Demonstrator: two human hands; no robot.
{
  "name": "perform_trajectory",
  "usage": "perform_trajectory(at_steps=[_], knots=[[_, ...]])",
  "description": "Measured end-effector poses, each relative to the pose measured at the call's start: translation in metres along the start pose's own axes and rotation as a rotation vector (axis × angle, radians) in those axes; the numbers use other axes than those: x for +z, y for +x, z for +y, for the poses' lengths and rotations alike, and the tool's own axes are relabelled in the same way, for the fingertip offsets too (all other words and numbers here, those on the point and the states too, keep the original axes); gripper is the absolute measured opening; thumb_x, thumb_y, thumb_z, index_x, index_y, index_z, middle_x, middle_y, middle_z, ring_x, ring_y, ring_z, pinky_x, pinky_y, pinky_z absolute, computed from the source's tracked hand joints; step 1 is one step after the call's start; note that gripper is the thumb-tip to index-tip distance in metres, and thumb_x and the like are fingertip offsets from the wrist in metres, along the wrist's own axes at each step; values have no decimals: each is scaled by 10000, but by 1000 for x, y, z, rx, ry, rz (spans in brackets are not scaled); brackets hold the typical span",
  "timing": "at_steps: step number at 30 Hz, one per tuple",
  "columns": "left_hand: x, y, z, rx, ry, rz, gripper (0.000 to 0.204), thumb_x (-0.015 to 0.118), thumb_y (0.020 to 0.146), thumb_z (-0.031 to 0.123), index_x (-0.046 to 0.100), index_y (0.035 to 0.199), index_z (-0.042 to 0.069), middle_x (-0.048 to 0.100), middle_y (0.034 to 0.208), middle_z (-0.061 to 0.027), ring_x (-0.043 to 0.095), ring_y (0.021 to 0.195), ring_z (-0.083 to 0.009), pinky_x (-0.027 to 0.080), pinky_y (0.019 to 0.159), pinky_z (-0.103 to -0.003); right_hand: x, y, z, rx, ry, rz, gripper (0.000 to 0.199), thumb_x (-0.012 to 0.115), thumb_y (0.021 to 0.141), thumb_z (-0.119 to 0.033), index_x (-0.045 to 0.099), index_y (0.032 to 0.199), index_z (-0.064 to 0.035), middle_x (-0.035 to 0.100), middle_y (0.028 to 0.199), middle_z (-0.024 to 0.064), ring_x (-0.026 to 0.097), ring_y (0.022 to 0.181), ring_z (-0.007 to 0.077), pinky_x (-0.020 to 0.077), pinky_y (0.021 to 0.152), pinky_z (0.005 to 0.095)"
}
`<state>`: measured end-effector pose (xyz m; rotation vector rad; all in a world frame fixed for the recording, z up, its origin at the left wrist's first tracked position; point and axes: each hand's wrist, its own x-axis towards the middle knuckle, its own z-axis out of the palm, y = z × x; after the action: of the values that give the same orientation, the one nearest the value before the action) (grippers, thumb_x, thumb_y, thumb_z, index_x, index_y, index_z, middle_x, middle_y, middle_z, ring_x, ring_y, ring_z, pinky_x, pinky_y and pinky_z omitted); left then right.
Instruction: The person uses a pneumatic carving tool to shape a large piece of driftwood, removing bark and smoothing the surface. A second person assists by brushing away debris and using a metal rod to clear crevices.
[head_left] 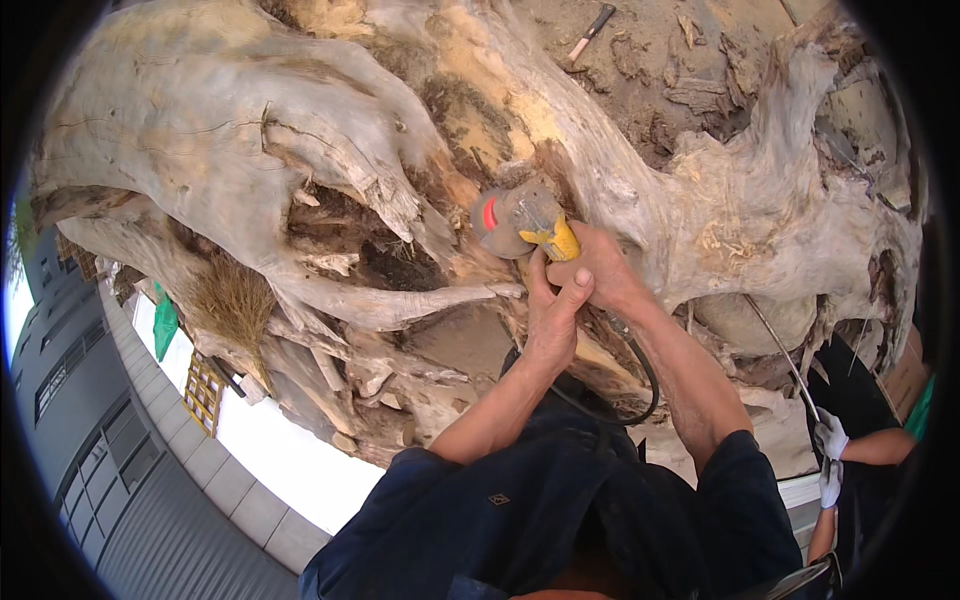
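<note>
A dusty grey angle grinder (531, 215) with a red ring and a yellow patch on its body lies against the pale wood of a huge gnarled tree root (250, 130). My right hand (606, 268) is closed around the grinder's body from the right. Just below it, my left hand (556, 318) has its fingers against the near end of the tool, with the thumb up, close to my right hand. From under my hands a black cord (652, 385) loops toward my body. What the grinder's disc touches is partly hidden.
At the lower right, another person's white-gloved hands (830, 440) hold a long thin rod (782, 350) reaching to the root. A hammer-like tool (592, 33) lies on the dirt at the top, near loose bark (705, 95). A straw brush (228, 305) rests on the root's left side.
</note>
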<state>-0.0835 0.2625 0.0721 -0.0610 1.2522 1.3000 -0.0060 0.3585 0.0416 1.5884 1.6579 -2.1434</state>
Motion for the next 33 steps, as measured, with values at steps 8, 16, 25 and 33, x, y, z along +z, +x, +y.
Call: perform_trajectory(at_steps=[8,16,25,33], knots=[[-7,5,7,30,181,117,1132,877,846,449,184,1627,11,435,1513,-183,468,1400,-299,419,1157,-452,11,5,-8,158,370,-120,301,687,745,-121,664,1003,33,633,834,31,568,746,133,470,650,318],[-4,6,14,0,196,126,1097,869,856,436,210,1622,9,432,1517,-180,478,1387,-290,415,1155,-442,13,5,-9,176,512,-108,318,675,722,-138,669,990,34,627,812,41,565,738,140,461,642,335],[14,0,-5,-64,-140,30,857,738,964,390,244,1594,82,437,1492,-105,453,1386,-242,388,1159,-425,-5,-4,2,-209,-343,100,345,699,774,-239,577,967,19,672,811,274,689,782,445,513,674,508],[21,34,11,43,-228,57,594,622,1051,340,342,1514,96,483,1462,-83,484,1369,-242,387,1178,-470,-9,27,-21,-374,-540,168,292,675,859,-259,522,982,-44,668,752,239,665,737,487,501,646,547]])
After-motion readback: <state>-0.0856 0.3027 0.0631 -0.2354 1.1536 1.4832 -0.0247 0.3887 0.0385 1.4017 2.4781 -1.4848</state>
